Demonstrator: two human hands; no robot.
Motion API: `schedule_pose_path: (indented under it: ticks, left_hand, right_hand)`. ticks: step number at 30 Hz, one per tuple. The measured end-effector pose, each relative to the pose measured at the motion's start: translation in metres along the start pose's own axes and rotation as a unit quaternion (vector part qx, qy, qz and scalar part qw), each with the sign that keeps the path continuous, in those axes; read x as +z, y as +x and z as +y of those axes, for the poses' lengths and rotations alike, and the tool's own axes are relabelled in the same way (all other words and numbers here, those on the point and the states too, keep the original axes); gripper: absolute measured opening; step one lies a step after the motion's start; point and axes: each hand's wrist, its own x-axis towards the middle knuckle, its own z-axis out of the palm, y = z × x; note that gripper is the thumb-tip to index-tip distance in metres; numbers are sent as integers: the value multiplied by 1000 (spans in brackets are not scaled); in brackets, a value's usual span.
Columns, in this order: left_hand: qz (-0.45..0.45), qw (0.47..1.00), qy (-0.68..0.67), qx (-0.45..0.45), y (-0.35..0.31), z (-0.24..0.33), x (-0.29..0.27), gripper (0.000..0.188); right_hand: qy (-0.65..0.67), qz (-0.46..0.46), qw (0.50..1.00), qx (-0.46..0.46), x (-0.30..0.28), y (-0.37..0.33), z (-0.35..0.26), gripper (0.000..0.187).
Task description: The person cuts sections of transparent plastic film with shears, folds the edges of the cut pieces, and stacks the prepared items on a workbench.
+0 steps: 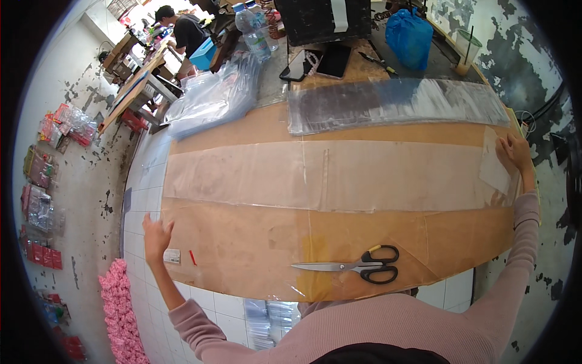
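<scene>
Long clear plastic film (388,173) lies flat in a wide band across the brown board of the table, with a seam near its middle. At its right end a pale, whitish flap (494,167) stands out. My right hand (515,151) is closed at that flap, its fingers curled on the film's edge. Past the board's left edge, my left hand (157,238) is empty, thumb and index finger apart. A small white label (172,255) and a thin red piece (193,258) lie near it. Black-handled scissors (354,267) rest near the front edge, blades pointing left.
Behind the film lies a stack of clear plastic sleeves (394,106); more plastic bags (218,94) are heaped at left. Phones (333,61), water bottles (251,30), a blue bag (409,37) and a drink cup (467,51) stand behind. A person (185,30) works farther off.
</scene>
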Motion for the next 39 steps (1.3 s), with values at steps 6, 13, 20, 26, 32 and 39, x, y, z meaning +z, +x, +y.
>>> schedule_pose_path:
  ticks: [6, 13, 20, 26, 32, 39]
  left_hand:
    - [-120, 964, -170, 164, 87, 195, -74, 50]
    - [-53, 833, -359, 418, 112, 319, -46, 76]
    - [-93, 848, -363, 375, 123, 329, -34, 65]
    - [-58, 865, -331, 372, 129, 335, -42, 66]
    - [-46, 833, -409, 371, 126, 333, -30, 62]
    - [-201, 755, -521, 345, 132, 317, -33, 24]
  right_hand:
    - [-26, -14, 998, -49, -5, -17, -4, 28]
    - [-44, -29, 999, -6, -5, -24, -1, 23]
    - [92, 104, 990, -14, -62, 3, -210, 31]
    - [372, -177, 815, -407, -82, -23, -360, 41]
    - [333, -200, 850, -355, -83, -41, -376, 52]
    - [315, -265, 869, -274, -85, -42, -382, 54]
